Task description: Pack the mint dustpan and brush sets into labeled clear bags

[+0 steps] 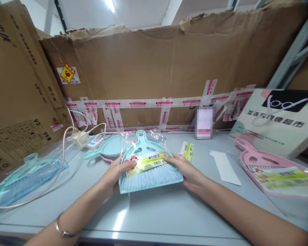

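Between my two hands is a mint-green dustpan and brush set (151,179), its pale blue bristles facing me and its handle pointing away. A yellow-green printed label (146,163) lies across it, and clear plastic film shows around its upper part. My left hand (118,171) grips the left edge, with the thumb on the label. On the opposite edge my right hand (186,169) is closed, its thumb also at the label's end. The fingers under the dustpan are hidden. Just behind my right hand is another yellow-green label card (188,150).
On the left lie a bagged mint dustpan set (28,177), a white cable and a power strip (94,141). A mint dustpan (110,147) lies behind my left hand. To the right are a white card (226,167), a pink dustpan set (269,167) and a paper bag (274,119). Cardboard (143,68) stands behind.
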`<state>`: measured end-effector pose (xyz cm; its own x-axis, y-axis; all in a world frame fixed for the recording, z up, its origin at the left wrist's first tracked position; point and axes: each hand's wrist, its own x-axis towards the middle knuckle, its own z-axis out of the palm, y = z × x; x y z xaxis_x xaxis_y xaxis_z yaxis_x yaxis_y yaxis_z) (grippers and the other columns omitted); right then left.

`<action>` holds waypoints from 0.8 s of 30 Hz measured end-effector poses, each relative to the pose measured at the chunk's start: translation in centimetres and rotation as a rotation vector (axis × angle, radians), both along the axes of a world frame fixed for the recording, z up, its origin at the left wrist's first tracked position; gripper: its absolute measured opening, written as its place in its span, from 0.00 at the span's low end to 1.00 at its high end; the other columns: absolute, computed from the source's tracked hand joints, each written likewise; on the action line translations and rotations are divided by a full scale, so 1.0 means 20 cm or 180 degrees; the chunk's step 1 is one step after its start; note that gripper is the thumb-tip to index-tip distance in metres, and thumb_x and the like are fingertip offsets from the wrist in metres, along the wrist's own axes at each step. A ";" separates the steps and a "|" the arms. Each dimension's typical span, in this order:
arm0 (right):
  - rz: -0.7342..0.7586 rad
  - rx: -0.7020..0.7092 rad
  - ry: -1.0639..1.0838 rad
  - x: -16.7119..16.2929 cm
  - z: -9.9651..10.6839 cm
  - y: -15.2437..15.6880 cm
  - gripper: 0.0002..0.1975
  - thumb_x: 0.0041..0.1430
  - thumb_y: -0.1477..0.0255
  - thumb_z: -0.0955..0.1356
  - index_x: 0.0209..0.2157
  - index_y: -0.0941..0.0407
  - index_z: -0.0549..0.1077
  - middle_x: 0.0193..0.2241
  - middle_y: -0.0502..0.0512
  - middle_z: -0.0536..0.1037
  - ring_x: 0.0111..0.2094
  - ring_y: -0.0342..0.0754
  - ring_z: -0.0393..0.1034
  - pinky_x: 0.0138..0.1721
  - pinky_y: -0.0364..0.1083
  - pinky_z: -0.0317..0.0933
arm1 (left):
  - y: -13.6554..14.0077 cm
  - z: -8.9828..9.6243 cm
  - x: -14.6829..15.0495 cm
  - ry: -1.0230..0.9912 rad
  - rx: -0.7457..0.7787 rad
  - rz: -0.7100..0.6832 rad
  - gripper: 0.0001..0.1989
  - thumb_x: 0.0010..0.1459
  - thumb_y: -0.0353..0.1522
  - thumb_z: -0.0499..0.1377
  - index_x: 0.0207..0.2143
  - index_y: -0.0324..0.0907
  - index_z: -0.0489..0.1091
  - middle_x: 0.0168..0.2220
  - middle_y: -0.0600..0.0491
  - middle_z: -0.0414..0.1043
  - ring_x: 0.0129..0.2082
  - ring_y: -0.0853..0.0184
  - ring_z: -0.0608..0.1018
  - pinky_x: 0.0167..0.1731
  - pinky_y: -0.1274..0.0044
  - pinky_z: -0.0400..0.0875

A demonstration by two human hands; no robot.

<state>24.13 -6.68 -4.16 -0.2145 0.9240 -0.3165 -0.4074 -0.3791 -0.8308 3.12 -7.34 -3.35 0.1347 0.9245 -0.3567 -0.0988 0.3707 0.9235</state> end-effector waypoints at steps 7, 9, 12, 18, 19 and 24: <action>-0.0241 -0.0094 -0.0030 0.00 -0.01 0.01 0.12 0.50 0.75 0.69 0.39 0.60 0.71 0.25 0.54 0.79 0.22 0.45 0.73 0.22 0.41 0.66 | 0.00 0.04 0.03 -0.0088 -0.0100 0.0123 0.23 0.47 0.38 0.63 0.45 0.40 0.67 0.33 0.49 0.76 0.27 0.66 0.78 0.26 0.77 0.74; -0.0365 -0.0088 -0.0039 0.00 -0.02 0.03 0.10 0.50 0.76 0.68 0.38 0.58 0.70 0.25 0.53 0.79 0.23 0.44 0.73 0.23 0.40 0.67 | -0.01 0.05 0.03 -0.0184 0.0067 -0.0023 0.21 0.50 0.38 0.62 0.45 0.41 0.67 0.37 0.48 0.75 0.30 0.67 0.78 0.27 0.78 0.74; -0.0418 -0.0059 -0.0169 0.01 -0.04 0.06 0.10 0.52 0.77 0.67 0.37 0.56 0.67 0.28 0.51 0.79 0.25 0.44 0.73 0.24 0.41 0.67 | -0.01 0.05 0.01 -0.0249 0.0370 -0.0292 0.22 0.49 0.34 0.63 0.47 0.44 0.66 0.45 0.49 0.73 0.38 0.65 0.76 0.31 0.77 0.75; 0.0081 0.0033 -0.0091 0.04 -0.02 0.04 0.14 0.54 0.72 0.67 0.43 0.55 0.67 0.35 0.54 0.78 0.29 0.43 0.73 0.28 0.41 0.69 | -0.01 0.00 0.02 0.0100 0.0603 0.0247 0.23 0.47 0.33 0.64 0.46 0.41 0.66 0.43 0.48 0.72 0.35 0.66 0.76 0.24 0.81 0.74; 0.0268 0.0120 -0.0019 0.05 0.00 0.03 0.15 0.54 0.71 0.67 0.45 0.55 0.67 0.37 0.54 0.78 0.31 0.43 0.74 0.30 0.42 0.69 | 0.00 0.00 0.02 0.0120 0.0581 0.0361 0.22 0.46 0.33 0.64 0.46 0.41 0.66 0.43 0.49 0.72 0.35 0.67 0.76 0.23 0.81 0.73; 0.1219 0.0625 0.0137 0.10 0.04 0.02 0.26 0.45 0.78 0.72 0.48 0.58 0.66 0.41 0.56 0.76 0.36 0.44 0.74 0.42 0.42 0.67 | 0.00 0.01 0.02 -0.0088 0.0546 0.0385 0.17 0.49 0.33 0.62 0.43 0.40 0.68 0.43 0.48 0.72 0.34 0.68 0.75 0.24 0.80 0.75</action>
<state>26.16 -6.27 -3.43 -0.5629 0.8169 -0.1259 -0.3038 -0.3462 -0.8876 3.45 -7.34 -3.14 0.0266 0.9814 -0.1903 -0.1594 0.1921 0.9683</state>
